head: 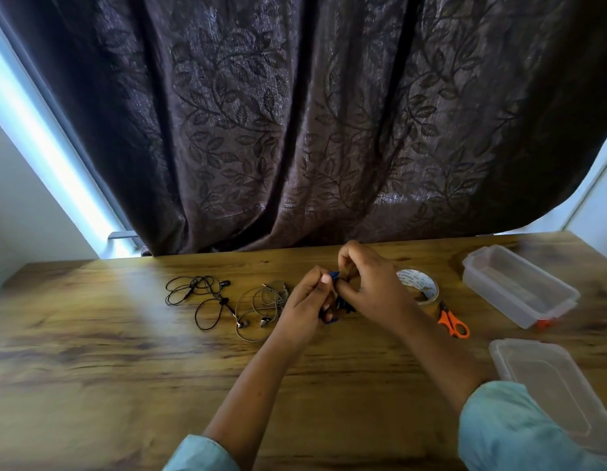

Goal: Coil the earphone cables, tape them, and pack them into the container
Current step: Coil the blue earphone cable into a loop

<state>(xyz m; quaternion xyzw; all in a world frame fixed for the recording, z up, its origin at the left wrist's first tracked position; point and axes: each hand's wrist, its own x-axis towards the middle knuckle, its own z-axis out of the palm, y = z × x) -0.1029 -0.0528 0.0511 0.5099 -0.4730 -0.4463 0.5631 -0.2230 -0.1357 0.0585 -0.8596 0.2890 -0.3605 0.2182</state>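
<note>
Above the middle of the wooden table [125, 368], my left hand [307, 302] and my right hand [370, 287] both pinch a blue earphone cable [343, 302], mostly hidden between the fingers. Black earphones [200, 294] lie tangled on the table to the left. Grey earphones [261, 307] lie in loose loops just left of my left hand. A roll of tape [421, 285] sits right behind my right hand. The clear plastic container [519, 290] stands open at the far right.
Orange-handled scissors [453, 322] lie beside the tape roll. The container's clear lid [553, 392] rests at the right front edge. A dark leaf-patterned curtain [295, 113] hangs behind the table's far edge.
</note>
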